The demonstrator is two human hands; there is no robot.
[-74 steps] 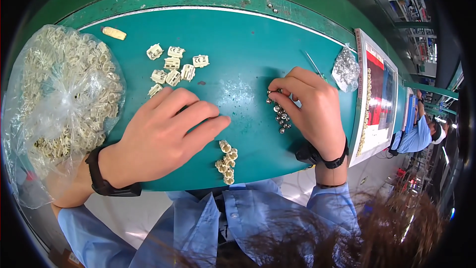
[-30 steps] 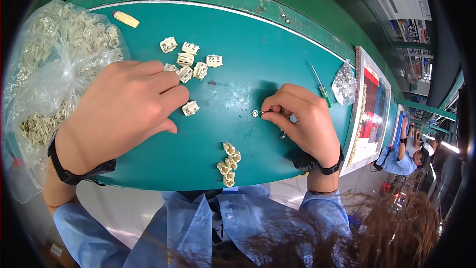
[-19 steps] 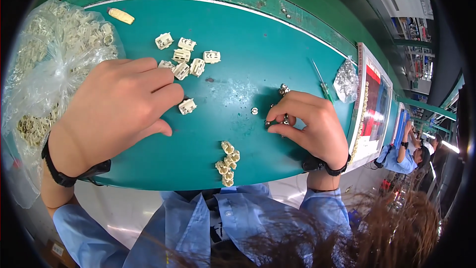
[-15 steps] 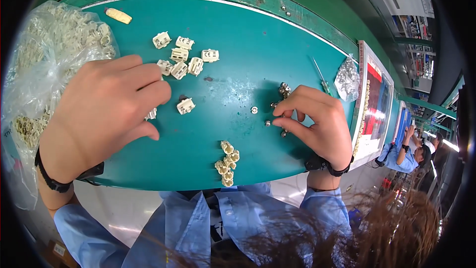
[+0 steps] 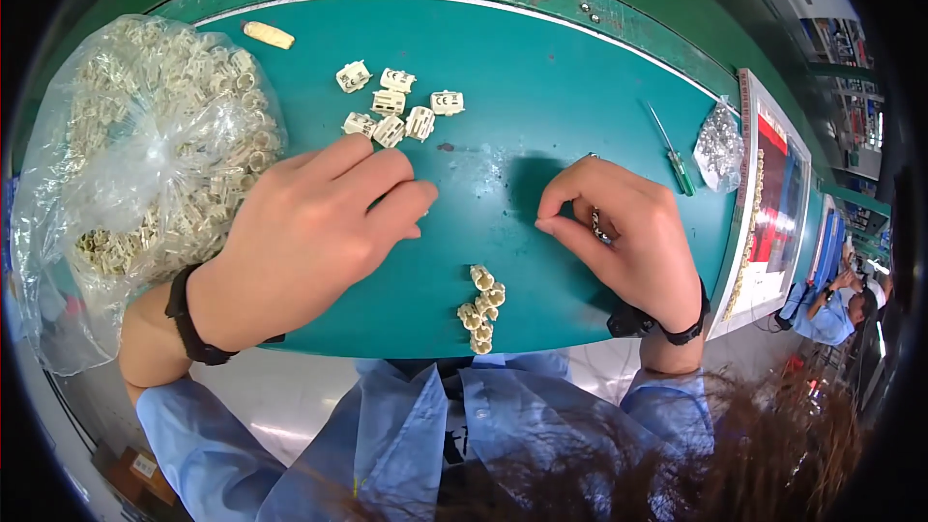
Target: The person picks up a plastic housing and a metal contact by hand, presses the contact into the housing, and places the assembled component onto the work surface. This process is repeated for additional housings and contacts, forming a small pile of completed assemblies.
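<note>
My left hand [image 5: 324,222] is over the mat with its fingers bent and drawn together, just below a group of cream plastic housings [image 5: 390,102]. Its fingertips are turned down, so what they hold is hidden. My right hand [image 5: 623,217] is curled, thumb and forefinger tips close together. Small shiny metal parts [image 5: 599,224] show inside its bent fingers; whether anything sits at the fingertips cannot be made out. Between the hands, nearer my body, several small cream ring-like plastic parts [image 5: 481,311] lie in a cluster on the green mat [image 5: 435,251].
A clear bag full of cream plastic parts [image 5: 155,155] fills the left side. A green-handled screwdriver [image 5: 677,169], a small bag of metal parts [image 5: 719,145] and a white-framed board [image 5: 759,222] are at the right. A yellowish stub [image 5: 269,35] lies far left. Another person [image 5: 831,309] works beyond.
My left hand has moved right, over where a lone housing lay. The loose metal parts and a small ring by my right hand no longer show on the mat; metal shows in its fingers.
</note>
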